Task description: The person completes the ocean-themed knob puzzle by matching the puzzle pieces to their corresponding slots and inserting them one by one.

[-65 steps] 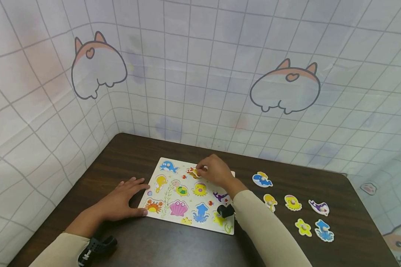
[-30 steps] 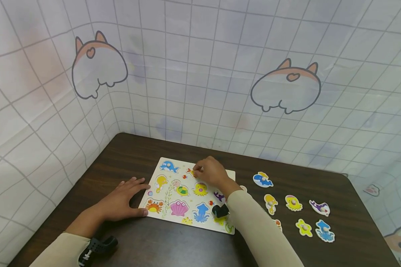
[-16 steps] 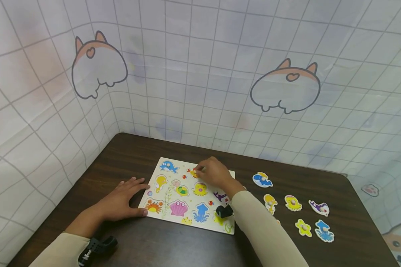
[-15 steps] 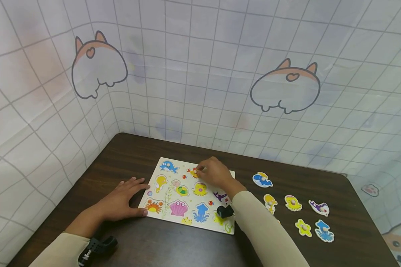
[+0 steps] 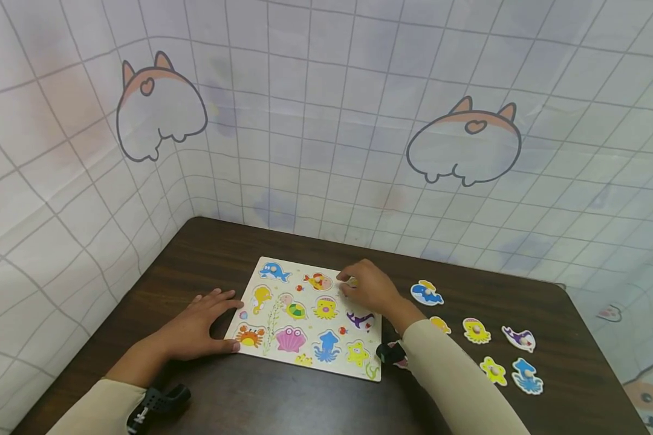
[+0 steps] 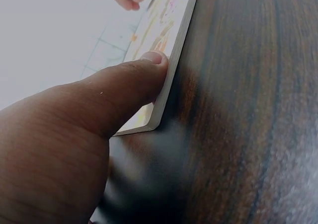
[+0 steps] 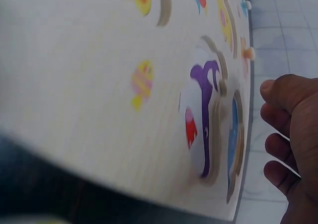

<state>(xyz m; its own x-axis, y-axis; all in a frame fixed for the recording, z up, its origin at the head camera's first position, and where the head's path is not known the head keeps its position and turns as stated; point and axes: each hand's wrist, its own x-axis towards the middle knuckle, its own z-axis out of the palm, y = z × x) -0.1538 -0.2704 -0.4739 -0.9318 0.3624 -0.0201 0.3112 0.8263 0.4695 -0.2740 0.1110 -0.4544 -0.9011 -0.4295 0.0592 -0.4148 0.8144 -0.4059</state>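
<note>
A pale wooden puzzle board (image 5: 318, 324) with sea-animal recesses lies on the table. My left hand (image 5: 198, 326) rests at its left edge, fingers spread, the thumb (image 6: 131, 77) on the near left corner. A red-and-yellow fish piece (image 5: 318, 281) sits in its recess, with its knob showing. Just right of it, my right hand (image 5: 370, 289) hovers over the far right corner with bent fingers and nothing visible in them. A blue dolphin piece (image 5: 274, 271) is also seated, at the far left. In the right wrist view the purple whale recess (image 7: 203, 119) holds no piece.
Right of the board lie loose knobbed pieces: a blue whale (image 5: 427, 293), octopus (image 5: 476, 330), purple whale (image 5: 519, 339), starfish (image 5: 493, 370) and squid (image 5: 528, 376). My right sleeve (image 5: 457, 374) partly covers others. A grid-patterned curtain (image 5: 315, 151) hangs behind the dark table (image 5: 283, 399).
My right hand has let go of the fish piece and moved right, uncovering it. The starfish recess at the near right now shows fully. My left hand has stayed put.
</note>
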